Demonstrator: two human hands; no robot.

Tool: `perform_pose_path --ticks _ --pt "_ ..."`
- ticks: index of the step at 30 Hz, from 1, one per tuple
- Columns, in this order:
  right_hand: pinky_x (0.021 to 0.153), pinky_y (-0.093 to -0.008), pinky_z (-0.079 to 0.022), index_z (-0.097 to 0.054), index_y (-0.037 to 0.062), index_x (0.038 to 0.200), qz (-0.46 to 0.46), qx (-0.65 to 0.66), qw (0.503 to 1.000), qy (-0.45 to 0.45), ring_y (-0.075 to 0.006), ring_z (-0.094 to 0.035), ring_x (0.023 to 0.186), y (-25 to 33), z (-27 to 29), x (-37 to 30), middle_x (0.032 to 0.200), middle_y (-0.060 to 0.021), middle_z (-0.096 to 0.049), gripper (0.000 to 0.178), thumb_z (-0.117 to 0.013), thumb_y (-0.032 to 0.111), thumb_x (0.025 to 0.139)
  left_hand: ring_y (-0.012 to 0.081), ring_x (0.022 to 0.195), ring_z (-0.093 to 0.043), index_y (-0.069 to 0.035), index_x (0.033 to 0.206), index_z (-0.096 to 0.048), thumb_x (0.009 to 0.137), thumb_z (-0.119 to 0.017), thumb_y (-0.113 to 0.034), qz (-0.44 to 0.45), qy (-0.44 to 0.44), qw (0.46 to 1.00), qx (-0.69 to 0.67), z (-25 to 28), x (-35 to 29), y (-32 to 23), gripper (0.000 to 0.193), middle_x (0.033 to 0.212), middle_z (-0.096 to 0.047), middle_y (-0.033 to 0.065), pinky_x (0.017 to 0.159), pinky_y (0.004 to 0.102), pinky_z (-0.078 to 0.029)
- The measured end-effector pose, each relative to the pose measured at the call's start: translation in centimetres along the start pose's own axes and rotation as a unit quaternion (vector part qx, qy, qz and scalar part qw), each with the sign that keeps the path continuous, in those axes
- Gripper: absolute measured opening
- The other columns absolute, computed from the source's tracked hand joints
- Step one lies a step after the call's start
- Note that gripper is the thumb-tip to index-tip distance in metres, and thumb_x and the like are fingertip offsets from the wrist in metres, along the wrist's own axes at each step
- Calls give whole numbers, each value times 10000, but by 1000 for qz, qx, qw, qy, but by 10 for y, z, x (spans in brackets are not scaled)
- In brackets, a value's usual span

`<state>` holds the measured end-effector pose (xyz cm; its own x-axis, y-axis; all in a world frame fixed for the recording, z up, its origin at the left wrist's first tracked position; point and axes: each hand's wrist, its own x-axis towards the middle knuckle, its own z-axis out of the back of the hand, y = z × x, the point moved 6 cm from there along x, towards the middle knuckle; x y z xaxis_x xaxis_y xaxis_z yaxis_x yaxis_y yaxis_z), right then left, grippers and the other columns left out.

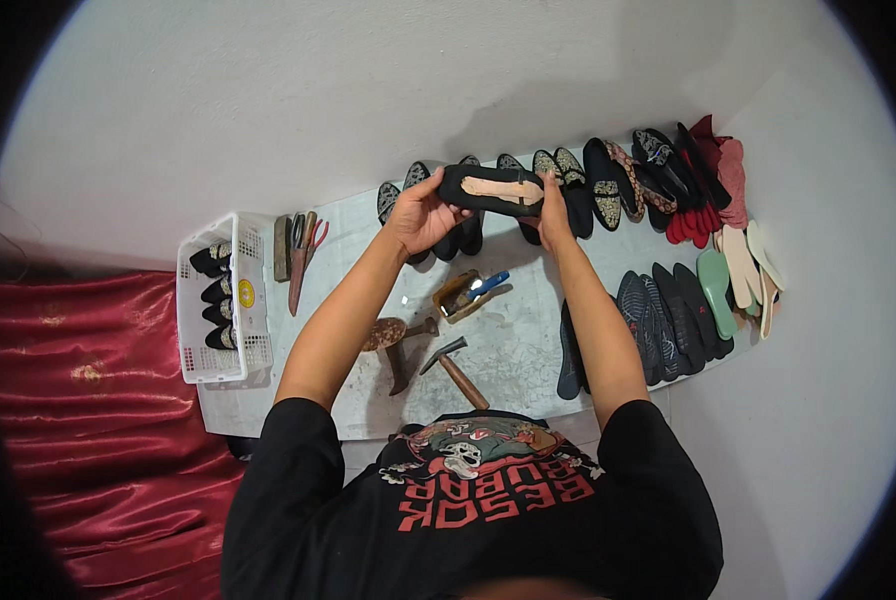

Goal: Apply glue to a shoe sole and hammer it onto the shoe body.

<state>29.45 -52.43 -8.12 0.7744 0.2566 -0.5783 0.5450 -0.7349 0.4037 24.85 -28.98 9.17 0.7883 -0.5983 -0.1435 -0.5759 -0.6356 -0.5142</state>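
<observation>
Both arms reach out over the far side of the table, holding up a black shoe upper (452, 187) with its underside facing me. A long tan inner strip (498, 190) shows in the middle of that underside, framed by black material. My left hand (420, 212) is closed around its left end, the thumb along the near edge. At the other end my right hand (555, 212) grips it, thumb on top and fingers mostly hidden below. Behind it, finished patterned loafers (576, 180) stand in a row along the wall.
On the table (358, 290) lie a hammer (458, 378), an iron shoe anvil (395, 350), a small box with a blue-handled brush (468, 295), and knives with pliers (303, 250). A white basket (256, 320) of shoes stands left; black soles (668, 320) and green and cream shoe forms (716, 290) lie right.
</observation>
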Motion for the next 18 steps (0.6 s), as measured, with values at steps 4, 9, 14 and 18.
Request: perform_pose_path --ticks 4,9,14,18 --pt "621 -403 -638 -488 48 1294 255 -140 956 36 -218 -712 879 -15 -74 -58 1109 -122 -648 444 -571 390 1023 237 972 -646 -31 1226 -608 1045 -533 -376 -27 -4 1000 -4 18 -21 -12 397 1125 -686 109 831 389 -519" --pt "695 -470 -635 -541 51 1235 266 -146 953 -14 -270 -705 933 -23 -69 -78 1103 -130 -654 363 -690 238 961 150 879 -586 -178 1161 -642 1021 -455 -600 23 -140 981 129 58 -51 -2 482 1034 -671 -11 837 339 -466" --pt "563 -365 -637 -553 36 1203 276 -238 929 -65 -225 -723 789 -46 -67 -94 1019 -133 -675 374 -724 239 940 175 1084 -535 -224 1459 -464 994 -429 -678 16 -244 932 268 61 -98 3 650 1284 -589 11 953 402 -358" --pt "518 -327 -625 -557 38 1188 279 -257 922 -75 -183 -700 703 -82 -81 -119 966 -112 -668 349 -678 282 969 189 1142 -519 -214 1531 -391 1009 -469 -620 86 -156 943 281 80 -142 -1 666 1381 -516 30 957 392 -385"
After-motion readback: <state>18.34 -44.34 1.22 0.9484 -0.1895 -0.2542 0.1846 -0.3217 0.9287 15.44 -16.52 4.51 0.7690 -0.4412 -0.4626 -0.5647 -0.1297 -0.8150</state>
